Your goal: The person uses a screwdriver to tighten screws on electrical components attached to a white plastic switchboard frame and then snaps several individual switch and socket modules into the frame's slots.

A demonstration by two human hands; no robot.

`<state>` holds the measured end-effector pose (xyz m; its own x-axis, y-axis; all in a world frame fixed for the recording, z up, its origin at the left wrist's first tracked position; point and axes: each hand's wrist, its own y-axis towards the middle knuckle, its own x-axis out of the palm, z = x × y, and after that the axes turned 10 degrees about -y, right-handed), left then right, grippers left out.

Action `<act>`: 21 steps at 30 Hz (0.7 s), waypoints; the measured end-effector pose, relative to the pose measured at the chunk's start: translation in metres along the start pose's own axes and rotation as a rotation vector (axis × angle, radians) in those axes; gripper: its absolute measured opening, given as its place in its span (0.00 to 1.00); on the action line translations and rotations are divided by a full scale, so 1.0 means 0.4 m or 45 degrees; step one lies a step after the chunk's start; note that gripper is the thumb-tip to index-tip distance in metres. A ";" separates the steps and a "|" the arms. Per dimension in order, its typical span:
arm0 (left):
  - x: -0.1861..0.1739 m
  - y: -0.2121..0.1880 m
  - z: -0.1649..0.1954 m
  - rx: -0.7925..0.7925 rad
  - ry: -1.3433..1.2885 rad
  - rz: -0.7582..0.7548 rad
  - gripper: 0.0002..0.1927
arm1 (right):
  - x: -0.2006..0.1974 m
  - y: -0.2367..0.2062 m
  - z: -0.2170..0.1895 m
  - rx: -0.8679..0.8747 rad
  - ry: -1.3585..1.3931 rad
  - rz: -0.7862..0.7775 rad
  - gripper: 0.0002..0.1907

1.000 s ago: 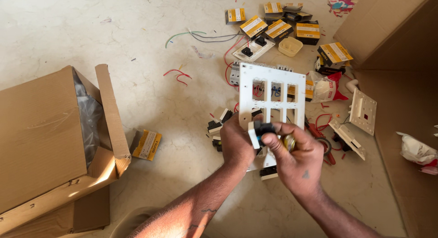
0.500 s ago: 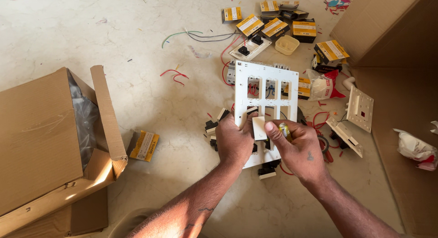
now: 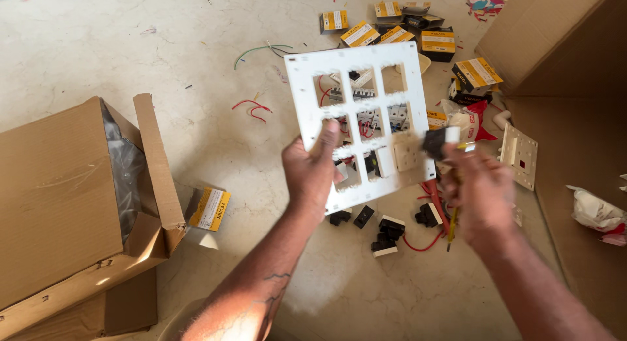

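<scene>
The fingers of the left hand are closed around the lower left edge of a white switch plate, thumb and fingertips pinching it so that it is held up above the floor, tilted slightly. The plate is a flat grid with nine rectangular openings; one lower right opening has a pale switch module sitting in it.

The right hand is just beside the plate's right edge. Its fingers are curled shut on a small black and white switch module, pinched at the fingertips and touching or nearly touching the plate's edge; motion blur makes it hard to tell which.

Below the plate, on the pale stone floor, several loose black switch modules lie near a red wire. Further off, beyond the plate, small yellow and black boxes are scattered, with short green and red wire scraps to their left. An open brown cardboard box sits at the left, with one more yellow box beside it. Another white faceplate lies at the right, next to a large sheet of cardboard.
</scene>
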<state>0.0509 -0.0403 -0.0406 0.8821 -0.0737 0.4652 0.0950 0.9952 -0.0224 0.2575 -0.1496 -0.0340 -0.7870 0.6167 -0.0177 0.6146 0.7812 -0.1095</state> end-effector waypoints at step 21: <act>-0.016 0.018 0.013 -0.039 0.123 -0.068 0.27 | -0.031 0.016 -0.043 0.229 0.118 0.149 0.11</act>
<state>0.0434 -0.0323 -0.0391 0.9156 -0.1336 0.3794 0.1556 0.9874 -0.0279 0.2721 -0.1506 -0.0174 -0.6973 0.7150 0.0498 0.6756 0.6789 -0.2876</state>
